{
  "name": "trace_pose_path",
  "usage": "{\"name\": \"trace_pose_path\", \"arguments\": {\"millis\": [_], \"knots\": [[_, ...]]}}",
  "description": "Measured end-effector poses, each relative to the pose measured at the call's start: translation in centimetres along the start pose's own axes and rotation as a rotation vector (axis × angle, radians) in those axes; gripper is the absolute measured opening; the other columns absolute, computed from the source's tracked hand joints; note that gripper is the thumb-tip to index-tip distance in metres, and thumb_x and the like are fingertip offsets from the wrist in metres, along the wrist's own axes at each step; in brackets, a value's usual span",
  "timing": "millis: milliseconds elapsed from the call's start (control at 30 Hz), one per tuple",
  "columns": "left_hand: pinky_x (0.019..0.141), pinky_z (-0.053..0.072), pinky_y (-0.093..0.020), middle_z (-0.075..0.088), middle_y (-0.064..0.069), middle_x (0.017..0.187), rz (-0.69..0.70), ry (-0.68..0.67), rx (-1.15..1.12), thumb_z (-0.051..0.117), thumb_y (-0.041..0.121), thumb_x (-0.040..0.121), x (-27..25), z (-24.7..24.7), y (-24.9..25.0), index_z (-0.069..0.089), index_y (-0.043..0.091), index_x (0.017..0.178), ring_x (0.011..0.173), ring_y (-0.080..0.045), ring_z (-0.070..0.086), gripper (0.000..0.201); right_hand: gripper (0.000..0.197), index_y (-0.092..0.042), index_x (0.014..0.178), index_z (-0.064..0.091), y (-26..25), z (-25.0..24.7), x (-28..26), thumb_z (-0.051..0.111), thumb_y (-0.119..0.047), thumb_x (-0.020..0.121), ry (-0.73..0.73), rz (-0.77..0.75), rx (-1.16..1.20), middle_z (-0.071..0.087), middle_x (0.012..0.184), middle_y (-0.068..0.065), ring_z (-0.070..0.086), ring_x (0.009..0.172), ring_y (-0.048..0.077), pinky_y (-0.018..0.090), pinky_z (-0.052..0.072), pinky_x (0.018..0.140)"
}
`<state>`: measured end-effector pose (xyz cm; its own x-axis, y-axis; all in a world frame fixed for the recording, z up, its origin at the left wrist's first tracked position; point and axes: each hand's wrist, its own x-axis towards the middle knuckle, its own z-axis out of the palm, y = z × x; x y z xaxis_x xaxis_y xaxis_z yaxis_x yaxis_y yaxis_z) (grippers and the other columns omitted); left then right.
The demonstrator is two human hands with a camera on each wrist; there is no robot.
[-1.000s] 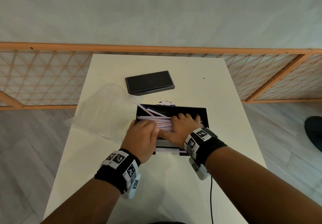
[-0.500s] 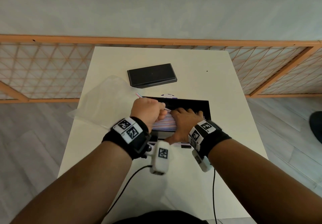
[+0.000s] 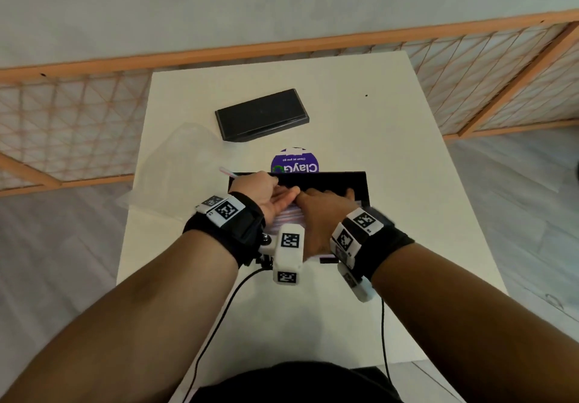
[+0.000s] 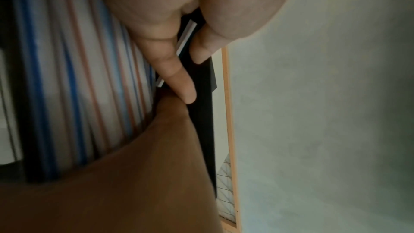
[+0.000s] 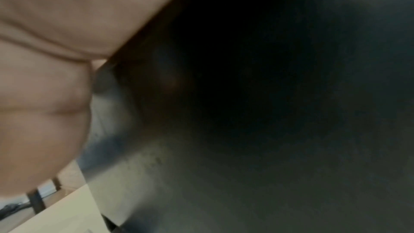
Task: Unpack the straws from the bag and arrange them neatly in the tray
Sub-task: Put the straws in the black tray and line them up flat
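Note:
The black tray (image 3: pixel 340 178) sits mid-table and holds several striped straws (image 3: pixel 286 216). My right hand (image 3: pixel 324 206) lies flat on the straws, fingers straight and reaching toward the tray's right end. My left hand (image 3: pixel 272 194) is at the tray's far left corner, palm turned sideways, and pinches one straw (image 3: pixel 224 171) whose end sticks out to the left. In the left wrist view that straw (image 4: pixel 187 32) runs between two fingers (image 4: pixel 177 70) along the tray's far wall (image 4: pixel 202 98), beside the striped straws (image 4: pixel 67 77). The right wrist view shows only my palm (image 5: pixel 44 50) and darkness.
A crumpled clear plastic bag (image 3: pixel 175 173) lies left of the tray. A black lid (image 3: pixel 261 114) rests further back. A purple round sticker (image 3: pixel 294 163) peeks out behind the tray. The white table (image 3: pixel 391 152) ends at an orange lattice fence (image 3: pixel 69 114).
My left hand left the near side of the straw pile, took one straw and moved it to the tray's far left corner, turning palm sideways. My right hand stayed flat on the straws.

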<state>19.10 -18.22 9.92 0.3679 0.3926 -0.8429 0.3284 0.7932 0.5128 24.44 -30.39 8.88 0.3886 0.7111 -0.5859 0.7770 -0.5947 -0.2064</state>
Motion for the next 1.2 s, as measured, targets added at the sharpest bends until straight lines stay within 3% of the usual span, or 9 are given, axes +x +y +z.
{"name": "trace_pose_path", "arguments": {"millis": [167,300,367,533,633,767,967,1200], "knots": [[0.052,0.062,-0.031,0.070,-0.018,0.060,0.030,0.050,0.044,0.043,0.005,0.105,-0.4,-0.5,-1.4,0.055,-0.001,0.088,0.051,-0.024,0.071,0.022,0.107,-0.034,0.143,0.031,0.3,1.7,-0.6,0.075,-0.070,0.052,0.047,-0.034,-0.005,0.052,0.133,-0.005,0.050,0.123,0.028,0.065,0.023,0.107],[0.040,0.055,-0.025,0.071,-0.020,0.073,0.088,0.108,0.065,0.047,0.009,0.105,-0.3,-0.9,-2.0,0.057,-0.001,0.098,0.048,-0.023,0.070,0.016,0.098,-0.032,0.139,0.037,0.4,1.8,-0.8,0.073,-0.068,0.056,0.041,-0.042,0.001,0.052,0.131,-0.005,0.049,0.123,0.027,0.065,0.022,0.109],[0.037,0.052,-0.022,0.068,-0.017,0.080,0.122,0.126,0.086,0.048,0.013,0.106,-0.3,-1.0,-2.2,0.056,0.005,0.096,0.044,-0.020,0.069,0.016,0.095,-0.031,0.137,0.039,0.3,1.6,-0.9,0.074,-0.066,0.056,0.034,-0.044,0.003,0.053,0.129,-0.005,0.050,0.122,0.027,0.065,0.024,0.109],[0.042,0.053,-0.026,0.069,-0.016,0.076,0.321,0.210,0.320,0.051,0.019,0.104,-0.5,-1.5,-2.8,0.059,0.007,0.089,0.050,-0.027,0.071,0.020,0.087,-0.030,0.130,0.042,0.2,1.2,-1.2,0.076,-0.059,0.055,0.032,-0.037,0.014,0.054,0.125,-0.004,0.052,0.118,0.027,0.063,0.027,0.105],[0.049,0.054,-0.032,0.071,-0.018,0.068,0.459,0.259,0.433,0.056,0.018,0.098,-1.3,-2.0,-2.2,0.060,0.003,0.089,0.051,-0.033,0.072,0.018,0.091,-0.027,0.129,0.039,0.1,1.3,-1.0,0.075,-0.064,0.054,0.054,-0.027,0.022,0.056,0.124,-0.003,0.055,0.115,0.028,0.063,0.027,0.106],[0.046,0.051,-0.033,0.067,-0.016,0.054,0.559,0.251,0.467,0.056,0.013,0.087,-2.4,-3.1,-1.0,0.058,0.000,0.077,0.046,-0.036,0.068,0.016,0.104,-0.024,0.128,0.033,0.1,1.4,-1.0,0.071,-0.078,0.047,0.105,-0.011,0.071,0.061,0.119,-0.001,0.058,0.110,0.030,0.061,0.031,0.105],[0.041,0.044,-0.028,0.063,-0.016,0.052,0.546,0.244,0.394,0.056,0.013,0.090,-3.0,-5.5,0.0,0.054,0.003,0.074,0.039,-0.030,0.058,0.019,0.118,-0.038,0.145,0.014,0.1,0.9,-1.5,0.066,-0.084,0.049,0.067,-0.022,0.114,0.051,0.137,-0.004,0.047,0.127,0.028,0.060,0.025,0.110],[0.036,0.038,-0.024,0.058,-0.014,0.048,0.560,0.213,0.305,0.055,0.009,0.090,-3.8,-7.2,0.4,0.058,-0.001,0.082,0.034,-0.026,0.052,0.013,0.122,-0.038,0.146,0.012,-0.2,0.7,-1.4,0.065,-0.087,0.048,0.053,-0.005,0.156,0.047,0.141,-0.005,0.045,0.130,0.026,0.057,0.026,0.112]]}}
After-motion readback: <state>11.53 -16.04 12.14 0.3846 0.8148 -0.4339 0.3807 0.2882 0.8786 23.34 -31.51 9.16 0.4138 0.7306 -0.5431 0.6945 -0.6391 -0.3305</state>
